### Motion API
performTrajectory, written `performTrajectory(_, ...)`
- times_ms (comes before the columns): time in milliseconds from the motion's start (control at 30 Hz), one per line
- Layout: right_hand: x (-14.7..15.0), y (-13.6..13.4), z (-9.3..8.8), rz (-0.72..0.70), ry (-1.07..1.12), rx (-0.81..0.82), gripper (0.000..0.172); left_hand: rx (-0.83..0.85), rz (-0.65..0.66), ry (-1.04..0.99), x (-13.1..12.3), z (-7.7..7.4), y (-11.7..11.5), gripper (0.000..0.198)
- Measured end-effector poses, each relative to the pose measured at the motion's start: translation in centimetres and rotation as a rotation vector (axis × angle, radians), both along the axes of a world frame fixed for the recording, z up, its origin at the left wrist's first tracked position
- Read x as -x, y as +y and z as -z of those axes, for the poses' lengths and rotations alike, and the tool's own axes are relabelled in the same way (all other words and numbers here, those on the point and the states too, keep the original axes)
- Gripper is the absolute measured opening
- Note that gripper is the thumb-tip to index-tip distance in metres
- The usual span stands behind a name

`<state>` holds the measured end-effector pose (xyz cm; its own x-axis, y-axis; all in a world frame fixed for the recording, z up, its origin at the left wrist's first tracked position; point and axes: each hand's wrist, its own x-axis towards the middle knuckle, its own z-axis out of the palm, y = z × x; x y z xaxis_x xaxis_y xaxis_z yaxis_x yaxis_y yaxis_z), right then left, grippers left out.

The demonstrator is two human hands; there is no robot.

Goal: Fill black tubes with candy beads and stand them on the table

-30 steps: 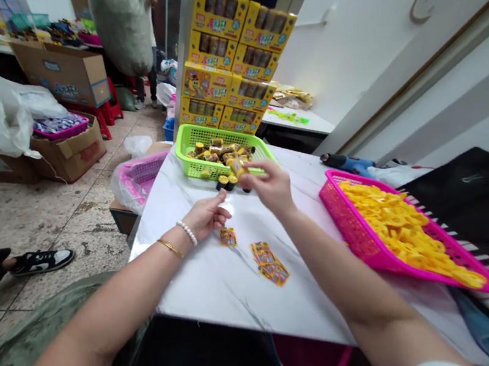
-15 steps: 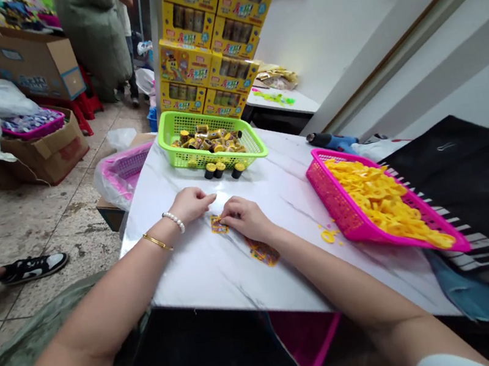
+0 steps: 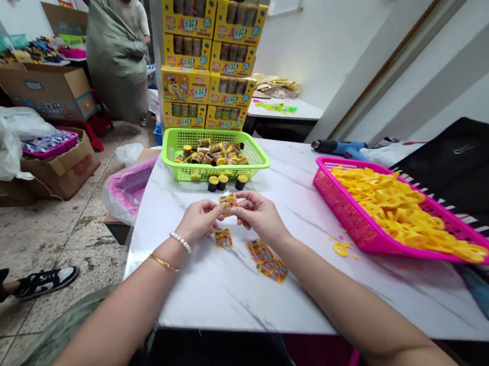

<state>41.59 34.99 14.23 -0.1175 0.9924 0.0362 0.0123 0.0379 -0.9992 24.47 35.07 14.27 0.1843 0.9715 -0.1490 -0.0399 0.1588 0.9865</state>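
Observation:
My left hand (image 3: 201, 219) and my right hand (image 3: 256, 214) meet above the white marble table (image 3: 223, 285), both pinching a small yellow sticker (image 3: 228, 202) between their fingertips. Under them on the table lies another single sticker (image 3: 223, 238), and a small pile of stickers (image 3: 268, 261) sits beside my right wrist. Three small black bottles with yellow caps (image 3: 224, 182) stand just ahead of my hands, in front of a green basket (image 3: 174, 151) holding several more bottles.
A pink basket (image 3: 347, 216) full of yellow plastic rings sits to the right, with loose rings (image 3: 341, 248) beside it. Stacked yellow boxes (image 3: 206, 59) stand behind the green basket. A person with a big grey sack (image 3: 113, 55) stands at the back. Another person's shoes (image 3: 44, 279) are at left.
My right hand came back from the bottles to the stickers on the table. Both hands have since lifted one sticker off the table and hold it between them.

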Motion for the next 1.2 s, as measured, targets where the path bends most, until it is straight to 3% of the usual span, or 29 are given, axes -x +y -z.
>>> performTrajectory(133, 0.0, -0.1, 0.5, -0.095, -0.001, 0.119, 0.041, -0.177, -0.194, 0.019, 0.0, -0.3, -0.1, 0.037)
performTrajectory(233, -0.1, 0.0, 1.0, -0.055, 0.062, 0.176, 0.039, -0.283, -0.306, 0.043, -0.1, -0.3, -0.4, 0.035)
performTrajectory(367, -0.1, 0.2, 0.8, 0.047, 0.191, 0.129, 0.046, -0.318, -0.301, 0.06, -0.6, -0.4, -1.4, 0.038)
performTrajectory(567, 0.2, -0.2, 0.6, 0.035, 0.233, 0.072, 0.047, -0.331, -0.326, 0.039, -1.2, -0.6, -2.2, 0.043)
performTrajectory(733, 0.3, -0.9, 0.9, 0.026, 0.052, -0.111, 0.038, -0.249, -0.275, 0.03, -1.0, -0.3, -1.7, 0.046)
performTrajectory(933, 1.2, -1.5, 1.6, 0.14, -0.264, -0.45, 0.026, -0.1, -0.296, -0.097, -0.5, -0.8, -1.1, 0.035)
performTrajectory(1033, 1.6, -1.5, 1.8, 0.169, -0.326, -0.473, 0.035, -0.013, -0.266, -0.114, -0.4, -1.3, -1.2, 0.037)
performTrajectory(1200, 1.6, -1.0, 1.7, 0.15, -0.331, -0.411, 0.041, -0.046, -0.287, -0.133, -0.5, -1.4, -1.3, 0.034)
